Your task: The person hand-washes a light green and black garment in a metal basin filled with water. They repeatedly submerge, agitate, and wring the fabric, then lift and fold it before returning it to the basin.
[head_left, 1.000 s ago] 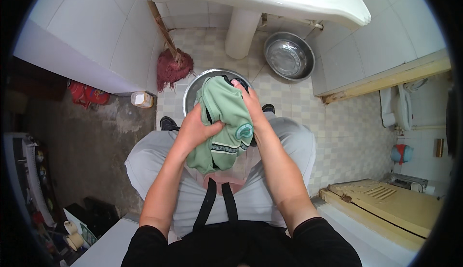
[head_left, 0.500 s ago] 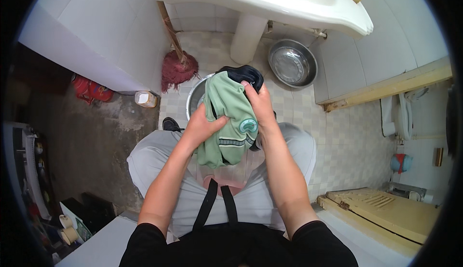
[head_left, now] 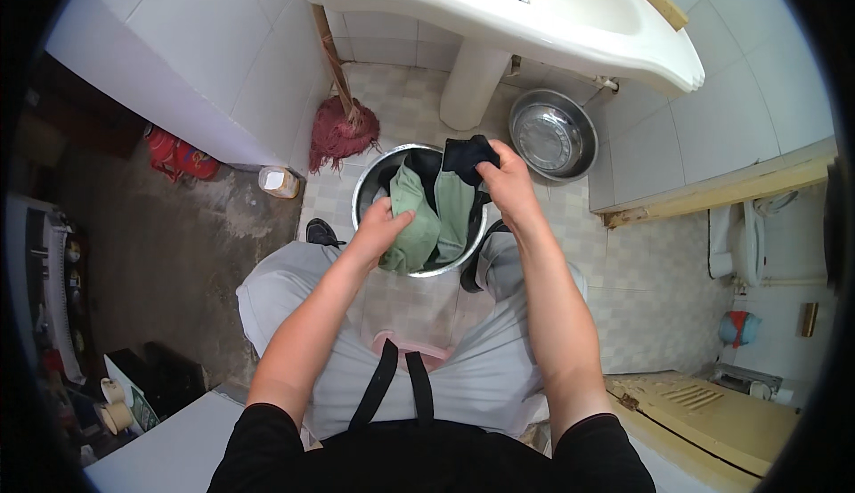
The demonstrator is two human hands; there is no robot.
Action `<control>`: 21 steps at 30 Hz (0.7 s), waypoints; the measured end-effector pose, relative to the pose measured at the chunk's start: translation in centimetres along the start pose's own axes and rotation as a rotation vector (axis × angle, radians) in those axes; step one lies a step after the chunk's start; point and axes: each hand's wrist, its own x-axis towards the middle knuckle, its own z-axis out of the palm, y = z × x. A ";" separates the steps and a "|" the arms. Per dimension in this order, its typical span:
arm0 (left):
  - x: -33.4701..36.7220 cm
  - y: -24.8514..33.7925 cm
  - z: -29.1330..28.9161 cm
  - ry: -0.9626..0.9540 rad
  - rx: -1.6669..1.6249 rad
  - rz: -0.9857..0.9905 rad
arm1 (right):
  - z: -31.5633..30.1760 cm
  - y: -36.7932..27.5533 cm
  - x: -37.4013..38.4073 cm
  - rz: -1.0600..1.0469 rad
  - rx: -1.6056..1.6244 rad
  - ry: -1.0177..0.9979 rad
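Observation:
A green and black garment [head_left: 415, 224] hangs between my hands, its lower part down in a metal basin [head_left: 361, 192] on the floor between my feet. My left hand [head_left: 381, 228] is closed on the green cloth at the basin's left side. Over the basin's right rim, my right hand [head_left: 509, 177] grips the garment's black part [head_left: 468, 158] and holds it up. Dark cloth also shows inside the basin, but I cannot tell whether it belongs to the same garment.
Ahead stands a white pedestal sink [head_left: 472, 83], with a second metal basin [head_left: 552, 135] beside it. A red mop [head_left: 344, 135] leans at the left near a small jar [head_left: 279, 182]. Part of a pink stool [head_left: 414, 347] shows beneath me. A yellowish door [head_left: 712, 413] lies right.
The garment has gone down from above my lap into the basin. My right hand has shifted right with the black part; the green front with its badge and stripe no longer shows.

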 end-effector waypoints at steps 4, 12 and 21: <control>0.3 -1.1 -1.0 0.043 0.122 0.018 | 0.0 -0.3 0.0 -0.091 -0.017 0.069; -1.8 2.8 -1.9 0.028 0.186 -0.073 | -2.1 -4.1 -1.0 -0.281 0.590 0.006; -1.0 0.1 -4.3 -0.016 0.761 -0.019 | -1.3 -4.4 -0.7 -0.373 0.153 0.064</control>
